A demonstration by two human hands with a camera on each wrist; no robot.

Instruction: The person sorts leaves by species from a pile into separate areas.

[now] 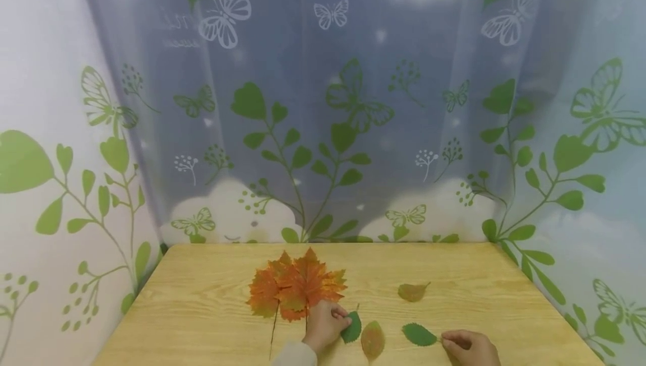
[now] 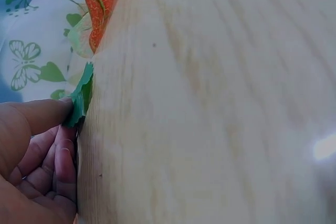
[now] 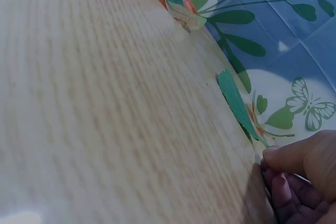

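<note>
My left hand [image 1: 325, 327] pinches the edge of a green leaf [image 1: 352, 328] between thumb and finger, low over the table; the left wrist view shows the thumb on that leaf [image 2: 82, 98]. To its right lies an orange-green leaf [image 1: 373, 340]. My right hand [image 1: 471, 348] pinches the stem end of another green leaf [image 1: 419, 334], whose blade points left; in the right wrist view this leaf [image 3: 237, 103] stretches away from the fingertips. Farther back, a brownish leaf [image 1: 413, 292] lies by itself. Orange maple leaves [image 1: 303, 283] on thin dark stems lie just beyond my left hand, which partly covers them.
The wood-grain table [image 1: 202, 293] ends at a back edge against a curtain [image 1: 429, 147] printed with butterflies and green plants. Curtain also hangs along the left and right sides. A long dark stem [image 1: 273, 332] runs toward me, left of my left wrist.
</note>
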